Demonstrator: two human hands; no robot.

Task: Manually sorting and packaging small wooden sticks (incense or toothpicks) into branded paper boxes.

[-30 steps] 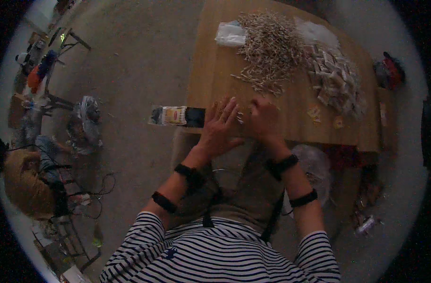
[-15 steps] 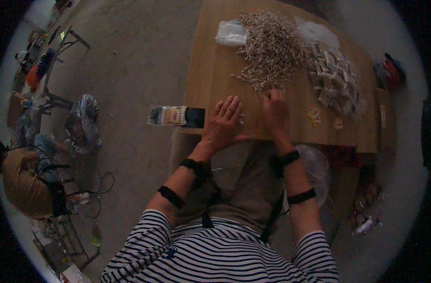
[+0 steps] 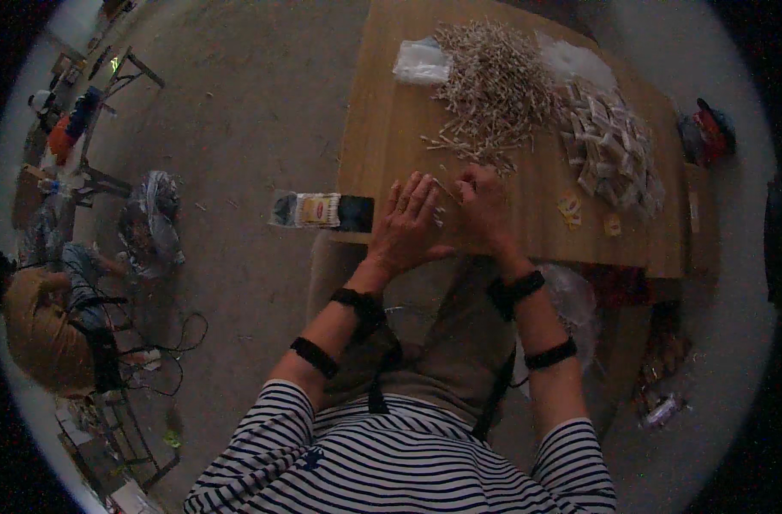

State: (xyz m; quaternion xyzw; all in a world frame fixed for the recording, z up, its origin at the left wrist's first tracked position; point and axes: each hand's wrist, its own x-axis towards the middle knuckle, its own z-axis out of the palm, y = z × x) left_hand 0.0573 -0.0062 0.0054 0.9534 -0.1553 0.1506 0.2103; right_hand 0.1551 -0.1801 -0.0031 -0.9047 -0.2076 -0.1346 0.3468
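Note:
A big loose heap of cotton swabs (image 3: 494,77) lies on the wooden table, with a few strays along its near side. My left hand (image 3: 408,223) rests flat at the table's near edge, fingers stretched. White swab tips (image 3: 439,217) show beside those fingers; how many swabs lie there is hard to tell. Just to the right, my right hand (image 3: 487,206) is pinched closed. A thin cotton swab (image 3: 443,183) sticks out of its fingertips toward the left hand. Left of my left hand, a clear packet of cotton swabs with a yellow label (image 3: 319,210) overhangs the table edge.
Filled swab packets (image 3: 609,146) are piled on the table's right side, and small yellow cards (image 3: 569,210) lie nearer. A stack of clear bags (image 3: 422,62) sits left of the heap. Another person (image 3: 48,325) sits at far left, near a plastic bag (image 3: 151,223) on the floor.
My right hand has come back from the heap's near edge toward my left hand, with a swab now showing at its fingertips. The left hand stays almost still.

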